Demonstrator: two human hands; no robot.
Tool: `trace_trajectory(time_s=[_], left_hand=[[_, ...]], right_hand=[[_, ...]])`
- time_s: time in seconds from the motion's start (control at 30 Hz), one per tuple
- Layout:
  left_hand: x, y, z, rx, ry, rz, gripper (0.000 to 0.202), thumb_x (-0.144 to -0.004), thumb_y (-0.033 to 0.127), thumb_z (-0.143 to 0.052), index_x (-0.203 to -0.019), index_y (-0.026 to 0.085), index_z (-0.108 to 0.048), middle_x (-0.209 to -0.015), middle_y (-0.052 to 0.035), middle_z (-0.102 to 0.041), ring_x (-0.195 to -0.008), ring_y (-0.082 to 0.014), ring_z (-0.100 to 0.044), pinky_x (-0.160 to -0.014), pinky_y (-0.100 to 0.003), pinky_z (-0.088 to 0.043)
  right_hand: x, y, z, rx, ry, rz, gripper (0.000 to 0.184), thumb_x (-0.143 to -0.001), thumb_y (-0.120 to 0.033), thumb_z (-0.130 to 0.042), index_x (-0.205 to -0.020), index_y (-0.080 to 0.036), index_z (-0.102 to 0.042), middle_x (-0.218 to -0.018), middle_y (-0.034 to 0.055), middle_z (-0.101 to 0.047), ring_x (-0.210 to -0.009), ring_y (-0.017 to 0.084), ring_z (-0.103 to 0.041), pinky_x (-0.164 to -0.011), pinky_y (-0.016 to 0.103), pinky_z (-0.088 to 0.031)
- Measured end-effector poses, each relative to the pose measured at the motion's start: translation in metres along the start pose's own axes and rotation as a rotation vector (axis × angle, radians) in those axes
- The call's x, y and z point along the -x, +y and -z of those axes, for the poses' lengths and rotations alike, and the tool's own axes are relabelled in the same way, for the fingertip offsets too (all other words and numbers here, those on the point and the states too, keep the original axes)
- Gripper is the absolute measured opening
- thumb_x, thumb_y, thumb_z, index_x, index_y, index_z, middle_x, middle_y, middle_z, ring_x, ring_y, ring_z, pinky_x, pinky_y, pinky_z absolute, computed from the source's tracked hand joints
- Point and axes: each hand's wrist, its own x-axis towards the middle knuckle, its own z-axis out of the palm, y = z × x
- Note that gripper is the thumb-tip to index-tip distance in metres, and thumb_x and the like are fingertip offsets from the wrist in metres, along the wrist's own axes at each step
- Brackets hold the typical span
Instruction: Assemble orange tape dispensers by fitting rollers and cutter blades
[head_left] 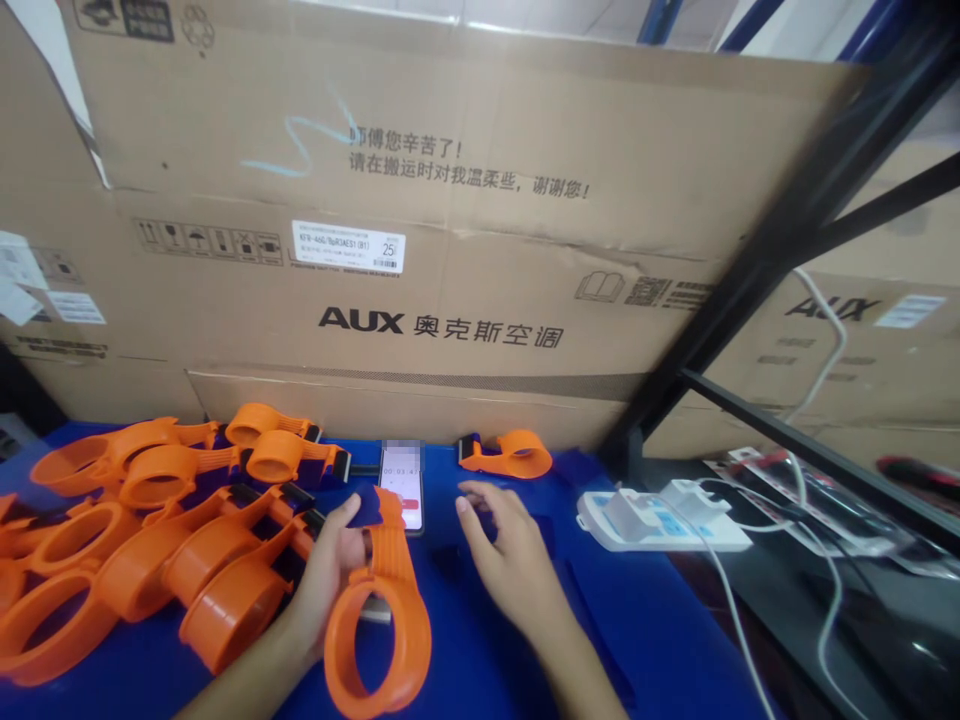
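In my left hand [337,545] is an orange tape dispenser [412,620], gripped near its dark blue upper end with its large ring hanging down towards me. To its right, my right hand [506,535] hovers over the blue tabletop with fingers bent and apart, and nothing shows in it. A small dark piece [448,562] lies on the table between the hands. Just behind the held dispenser lies a phone [390,470] with a timer on its screen. One more orange tape dispenser [517,455] rests at the back, beyond my right hand.
Several orange tape dispensers [232,610] are heaped on the left. A white power strip [637,520] with plugs and cables sits on the right. Large cardboard boxes [450,250] stand behind the blue table [510,680]. A black metal frame post [720,290] slants at the right.
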Motion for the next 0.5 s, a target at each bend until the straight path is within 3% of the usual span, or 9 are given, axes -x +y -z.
trace_trajectory(time_s=[0.1,0.17,0.33,0.5], left_hand=[[-0.002,0.009,-0.002,0.100,0.007,-0.066,0.053,-0.083,0.060,-0.067,-0.107,0.013,-0.069,-0.069,-0.0072,-0.072,-0.055,-0.0229,-0.069,-0.058,-0.034,-0.058],[-0.003,0.011,-0.002,0.138,0.008,-0.079,0.052,-0.083,0.058,-0.069,-0.108,0.013,-0.068,-0.071,-0.0072,-0.073,-0.058,-0.0234,-0.070,-0.059,-0.034,-0.059],[-0.008,0.009,0.005,0.142,-0.026,-0.038,0.054,-0.078,0.052,-0.078,-0.111,0.010,-0.068,-0.077,-0.0098,-0.075,-0.070,-0.0276,-0.074,-0.064,-0.035,-0.059],[-0.007,0.005,0.003,0.164,-0.022,-0.050,0.053,-0.082,0.050,-0.075,-0.114,0.008,-0.067,-0.081,-0.0124,-0.076,-0.075,-0.0292,-0.075,-0.068,-0.036,-0.060]], right_hand=[[-0.003,0.018,0.004,0.489,0.013,-0.100,0.034,-0.095,-0.038,-0.063,-0.122,-0.019,-0.068,-0.120,0.0177,-0.069,-0.114,0.041,-0.059,-0.092,0.054,-0.046],[-0.003,0.027,0.004,0.663,-0.046,-0.148,0.040,-0.092,-0.035,-0.066,-0.128,-0.018,-0.067,-0.121,0.0195,-0.069,-0.113,0.042,-0.059,-0.089,0.053,-0.045],[-0.003,0.030,0.000,0.750,-0.152,-0.124,0.028,-0.095,-0.031,-0.062,-0.120,-0.022,-0.072,-0.119,0.0145,-0.071,-0.109,0.036,-0.061,-0.084,0.044,-0.041],[-0.006,0.025,-0.002,0.713,-0.065,-0.046,0.024,-0.101,-0.026,-0.053,-0.110,-0.023,-0.074,-0.110,0.0116,-0.075,-0.101,0.031,-0.064,-0.082,0.040,-0.039]])
